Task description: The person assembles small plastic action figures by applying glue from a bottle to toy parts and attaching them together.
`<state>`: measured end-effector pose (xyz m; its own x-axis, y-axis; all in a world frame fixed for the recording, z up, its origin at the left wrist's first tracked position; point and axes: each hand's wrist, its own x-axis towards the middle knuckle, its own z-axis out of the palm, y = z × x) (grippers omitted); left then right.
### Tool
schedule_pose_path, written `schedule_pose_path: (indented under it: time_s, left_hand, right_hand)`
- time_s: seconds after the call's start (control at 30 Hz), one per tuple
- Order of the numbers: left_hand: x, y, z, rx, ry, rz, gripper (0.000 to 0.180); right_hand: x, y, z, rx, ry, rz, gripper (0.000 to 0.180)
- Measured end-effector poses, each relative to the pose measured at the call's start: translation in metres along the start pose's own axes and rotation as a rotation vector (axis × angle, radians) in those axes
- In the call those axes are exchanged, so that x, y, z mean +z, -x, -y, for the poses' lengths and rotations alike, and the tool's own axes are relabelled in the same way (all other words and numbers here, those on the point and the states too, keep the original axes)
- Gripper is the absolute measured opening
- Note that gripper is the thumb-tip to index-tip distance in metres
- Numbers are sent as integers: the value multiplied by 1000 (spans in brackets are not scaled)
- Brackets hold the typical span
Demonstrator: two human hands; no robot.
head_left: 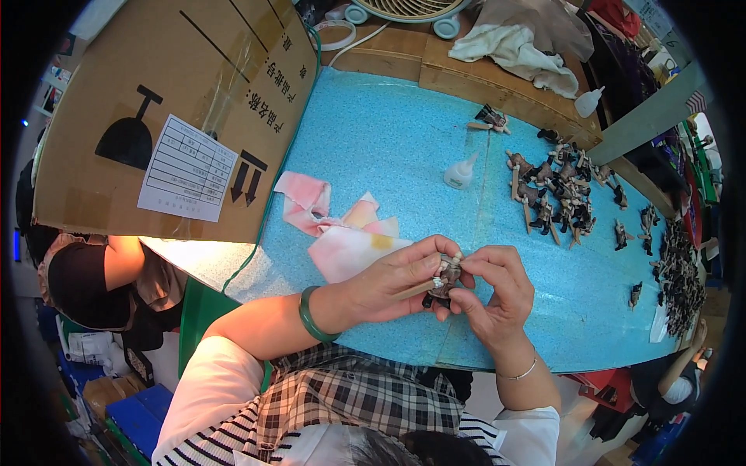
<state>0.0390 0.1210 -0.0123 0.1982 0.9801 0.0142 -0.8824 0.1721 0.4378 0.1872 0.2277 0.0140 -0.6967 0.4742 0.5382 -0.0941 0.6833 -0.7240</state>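
Above the near edge of the blue table, my left hand (388, 283) is closed around a small figurine (446, 278) with a brown body and black feet. A flat tan stick-like piece (413, 290) juts from it toward my left palm. My right hand (497, 299) pinches the same figurine from the other side, its thumb and fingertips at the upper part and edge. Fingers cover part of the figurine. Just beyond my left hand lies a pink and white cloth (342, 241). Farther off stands a small white squeeze bottle (461, 171) with a narrow tip.
Similar figurines (563, 182) cluster at the right, with a denser dark pile (681, 272) at the far right edge. A large cardboard box (202, 93) stands at the left. A white rag (517, 56), a second bottle (589, 102) and a fan (412, 8) occupy the back ledge.
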Motion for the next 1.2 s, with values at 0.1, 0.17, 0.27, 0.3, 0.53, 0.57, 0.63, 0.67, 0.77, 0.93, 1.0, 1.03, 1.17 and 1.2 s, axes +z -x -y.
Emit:
schedule_pose_path:
  time_s: [0.1, 0.17, 0.27, 0.3, 0.53, 0.57, 0.63, 0.67, 0.77, 0.93, 1.0, 1.03, 1.17, 1.2]
  left_hand:
    - [3, 1, -1, -16, -22, -48, 32]
    - [3, 1, -1, -26, -42, -74, 33]
    - [2, 2, 0, 0, -75, -105, 33]
    - [2, 2, 0, 6, -77, -114, 33]
    - [-1, 1, 3, 37, -99, -155, 33]
    - [-1, 1, 3, 38, -99, -156, 33]
    - [-2, 2, 3, 30, -129, -176, 32]
    - [-2, 2, 3, 29, -129, -176, 32]
    - [-3, 3, 4, 28, -149, -184, 32]
    - [-5, 2, 5, 27, -165, -156, 29]
    - [-2, -1, 5, 33, -155, -184, 28]
    - [1, -3, 5, 41, -143, -213, 28]
    - [9, -7, 2, 49, -137, -266, 26]
    - [5, -8, 4, 75, -177, -264, 25]
  right_hand:
    - [0, 1, -3, -7, -17, -14, 34]
    - [1, 1, -2, 13, -26, -18, 33]
    - [2, 2, -4, 28, -41, -25, 29]
    - [2, 3, -4, 23, -47, -30, 27]
    - [5, 5, -9, 68, -172, -8, 19]
    - [5, 5, -10, 67, -179, -1, 18]
    - [6, 5, -13, 67, -187, 7, 18]
    - [6, 5, -14, 67, -185, 19, 18]
    - [5, 4, -15, 45, -174, 39, 18]
    - [3, 4, -19, 3, -173, 52, 18]
    - [3, 4, -21, 25, -202, 35, 20]
    - [2, 2, -20, 24, -201, 31, 20]
    - [5, 0, -16, 131, -226, -18, 25]
    - [6, 0, -16, 139, -202, -41, 26]
